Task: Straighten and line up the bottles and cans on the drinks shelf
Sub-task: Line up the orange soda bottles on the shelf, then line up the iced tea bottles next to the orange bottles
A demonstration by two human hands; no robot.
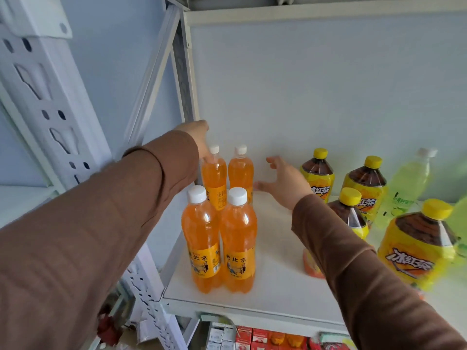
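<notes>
Four clear plastic bottles of orange soda with white caps (219,218) stand centre-left on the white shelf (275,269). The left hand (199,140) seemingly touches the rear-left bottle's shoulder, grip hidden; the right hand (285,181) hovers released. Full, heavy, slippery: hold mid-body.

head cam | faces forward-down | close to shelf (278,269)

light: bright, even, soft daylight tone | shadows: faint, under the orange bottles (219,238) | glare: small highlights on bottle shoulders | blur: green bottle (406,183) at right edge smeared | distortion: wide-angle bending of upright post (48,97) at left
</notes>
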